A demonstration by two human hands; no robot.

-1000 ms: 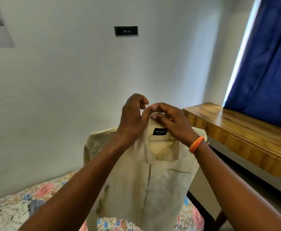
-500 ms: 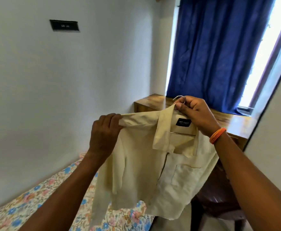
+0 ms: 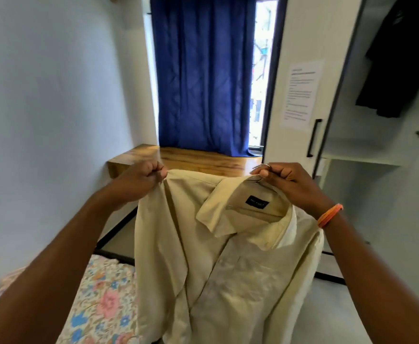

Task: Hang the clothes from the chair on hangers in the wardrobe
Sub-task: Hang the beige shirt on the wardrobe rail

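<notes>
Item under handling: a pale cream button-front cotton shirt (image 3: 218,256), held up at centre frame, already threaded on a thin metal wire hanger (image 3: 262,170) whose hook shows just above the collar.

Right hand (image 3: 288,184), centre right, is closed around the hanger's neck, the hook protruding past the thumb. Left hand (image 3: 141,180), centre left, pinches the shirt's shoulder seam in a tight fist, keeping that side spread.

Destination: the white open wardrobe (image 3: 367,150) at right of frame, a dark garment (image 3: 402,58) hanging at its upper right. The rail itself is not visible.

Assessment: the step in hand appears to be carrying the shirt to the rail. Recommended: lead with the hook, keep the left shoulder supported until the hook seats, and place it clear of the dark garment. Risk: the left shoulder sliding off the hanger if let go early.
</notes>
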